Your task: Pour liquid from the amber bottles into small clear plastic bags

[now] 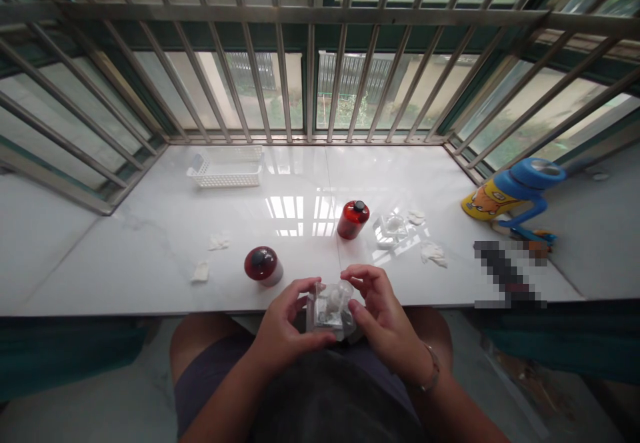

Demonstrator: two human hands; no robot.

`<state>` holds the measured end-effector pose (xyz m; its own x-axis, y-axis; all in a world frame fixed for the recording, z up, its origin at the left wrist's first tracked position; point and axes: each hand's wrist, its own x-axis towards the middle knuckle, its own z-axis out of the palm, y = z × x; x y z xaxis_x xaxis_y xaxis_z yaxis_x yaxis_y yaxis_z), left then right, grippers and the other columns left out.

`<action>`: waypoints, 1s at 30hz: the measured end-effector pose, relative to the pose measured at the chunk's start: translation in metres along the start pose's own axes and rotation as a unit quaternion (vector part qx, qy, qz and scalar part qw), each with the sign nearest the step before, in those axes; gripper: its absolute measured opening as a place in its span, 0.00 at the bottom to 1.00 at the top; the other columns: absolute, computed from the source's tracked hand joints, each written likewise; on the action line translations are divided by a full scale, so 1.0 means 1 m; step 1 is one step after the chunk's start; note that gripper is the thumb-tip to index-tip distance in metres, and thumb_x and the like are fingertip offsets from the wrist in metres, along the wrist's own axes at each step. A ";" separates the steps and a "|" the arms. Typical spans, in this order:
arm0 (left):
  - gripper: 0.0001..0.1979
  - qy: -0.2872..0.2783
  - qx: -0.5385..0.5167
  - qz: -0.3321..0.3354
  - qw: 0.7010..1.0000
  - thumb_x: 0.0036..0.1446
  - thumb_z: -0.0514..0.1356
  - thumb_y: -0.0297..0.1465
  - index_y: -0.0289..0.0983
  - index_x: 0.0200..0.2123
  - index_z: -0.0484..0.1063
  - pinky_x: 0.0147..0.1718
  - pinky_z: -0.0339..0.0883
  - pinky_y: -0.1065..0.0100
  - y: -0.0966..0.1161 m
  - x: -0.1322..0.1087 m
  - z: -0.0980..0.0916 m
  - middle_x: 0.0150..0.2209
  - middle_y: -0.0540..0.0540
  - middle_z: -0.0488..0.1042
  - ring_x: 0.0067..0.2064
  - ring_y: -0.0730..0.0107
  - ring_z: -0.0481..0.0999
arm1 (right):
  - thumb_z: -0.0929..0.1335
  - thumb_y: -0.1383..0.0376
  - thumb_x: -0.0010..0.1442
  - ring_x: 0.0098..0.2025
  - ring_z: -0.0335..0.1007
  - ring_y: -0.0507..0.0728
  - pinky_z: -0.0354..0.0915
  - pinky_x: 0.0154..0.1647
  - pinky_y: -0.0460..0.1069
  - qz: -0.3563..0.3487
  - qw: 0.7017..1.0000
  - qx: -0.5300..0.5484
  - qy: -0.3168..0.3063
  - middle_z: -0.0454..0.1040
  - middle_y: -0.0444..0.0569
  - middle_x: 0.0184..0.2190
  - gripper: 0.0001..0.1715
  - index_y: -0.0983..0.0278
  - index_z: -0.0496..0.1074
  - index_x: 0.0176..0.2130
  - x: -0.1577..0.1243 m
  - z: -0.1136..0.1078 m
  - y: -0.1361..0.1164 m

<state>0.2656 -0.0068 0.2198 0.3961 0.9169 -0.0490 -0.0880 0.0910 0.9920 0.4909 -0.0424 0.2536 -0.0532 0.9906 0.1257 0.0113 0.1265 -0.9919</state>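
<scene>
A small transparent plastic package with something whitish inside is held over the table's front edge, above my lap. My left hand grips it from the left, fingers on the far side and thumb along the near side. From the right, my right hand has its thumb and curled fingers at the package's upper right edge. Just left of the hands stands a dark red bottle with a black cap. Farther back is a brighter red bottle, also black-capped.
A white perforated basket sits at the back left of the white table. Right of the bottles lie another transparent package and crumpled white tissue. A blue-and-yellow flask leans at far right, near a pixelated dark object.
</scene>
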 end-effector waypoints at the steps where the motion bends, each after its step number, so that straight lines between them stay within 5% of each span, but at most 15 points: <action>1: 0.42 0.000 0.019 0.004 1.000 0.44 0.83 0.36 0.43 0.63 0.75 0.62 0.75 0.49 0.001 -0.001 0.000 0.62 0.38 0.76 0.62 0.42 0.78 | 0.72 0.55 0.72 0.65 0.70 0.63 0.64 0.71 0.65 0.002 1.000 -0.003 0.001 0.72 0.54 0.60 0.24 0.52 0.63 0.61 0.000 0.001 0.001; 6: 0.40 -0.013 0.125 0.044 0.991 0.49 0.81 0.36 0.45 0.64 0.73 0.63 0.75 0.49 0.005 -0.003 0.002 0.61 0.40 0.76 0.61 0.46 0.79 | 0.83 0.59 0.57 0.64 0.73 0.64 0.68 0.69 0.63 0.023 1.000 -0.021 -0.004 0.75 0.52 0.56 0.46 0.51 0.59 0.63 0.000 0.006 0.004; 9: 0.41 -0.015 0.159 0.069 0.985 0.48 0.81 0.36 0.46 0.64 0.73 0.62 0.76 0.50 0.004 -0.003 0.002 0.61 0.41 0.77 0.61 0.48 0.80 | 0.83 0.59 0.55 0.61 0.75 0.64 0.71 0.64 0.60 0.023 0.998 -0.046 0.042 0.76 0.49 0.52 0.43 0.52 0.61 0.60 0.001 0.006 0.003; 13: 0.42 0.000 0.163 0.079 0.984 0.49 0.81 0.37 0.48 0.65 0.71 0.64 0.75 0.50 -0.001 -0.003 0.001 0.62 0.42 0.76 0.63 0.48 0.78 | 0.76 0.62 0.67 0.65 0.72 0.63 0.68 0.67 0.63 0.010 0.999 -0.041 -0.023 0.78 0.52 0.54 0.32 0.52 0.61 0.63 0.000 0.002 -0.001; 16: 0.41 0.011 0.162 0.081 0.983 0.51 0.80 0.37 0.48 0.66 0.71 0.66 0.73 0.50 -0.005 -0.004 0.000 0.63 0.42 0.76 0.65 0.48 0.77 | 0.77 0.62 0.65 0.67 0.69 0.64 0.64 0.71 0.63 -0.004 0.998 -0.066 -0.022 0.71 0.55 0.62 0.36 0.52 0.61 0.65 -0.002 0.000 0.001; 21: 0.41 0.015 0.168 0.079 0.983 0.50 0.80 0.37 0.47 0.65 0.71 0.67 0.72 0.49 -0.008 -0.005 0.001 0.64 0.42 0.75 0.65 0.48 0.76 | 0.80 0.61 0.62 0.58 0.74 0.61 0.69 0.66 0.60 -0.019 0.997 -0.063 0.032 0.74 0.48 0.51 0.39 0.51 0.58 0.61 -0.003 0.000 0.011; 24: 0.41 0.027 0.162 0.076 0.984 0.51 0.80 0.38 0.46 0.65 0.71 0.67 0.71 0.49 -0.008 -0.005 0.000 0.64 0.42 0.75 0.66 0.48 0.76 | 0.74 0.63 0.69 0.67 0.70 0.62 0.64 0.72 0.64 -0.023 0.998 -0.051 -0.013 0.74 0.53 0.58 0.34 0.50 0.55 0.64 -0.003 -0.001 0.008; 27: 0.40 0.028 0.173 0.076 0.982 0.51 0.80 0.38 0.46 0.65 0.71 0.68 0.70 0.47 -0.008 -0.006 -0.001 0.64 0.41 0.75 0.67 0.48 0.75 | 0.76 0.62 0.66 0.70 0.67 0.64 0.61 0.75 0.66 -0.031 0.997 -0.065 -0.008 0.71 0.55 0.63 0.38 0.51 0.56 0.65 -0.002 -0.001 0.005; 30: 0.40 0.017 0.182 0.078 0.980 0.51 0.80 0.38 0.46 0.65 0.70 0.69 0.70 0.45 -0.008 -0.006 -0.001 0.64 0.40 0.74 0.66 0.47 0.75 | 0.79 0.62 0.62 0.62 0.74 0.63 0.65 0.71 0.66 -0.033 0.996 -0.078 0.023 0.75 0.51 0.55 0.41 0.51 0.56 0.64 -0.003 0.000 0.005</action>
<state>0.2631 -0.0127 0.2117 0.3723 0.9217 0.1088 0.1900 -0.1904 0.9631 0.4909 -0.0451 0.2485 -0.0135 0.9807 0.1950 0.1650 0.1945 -0.9669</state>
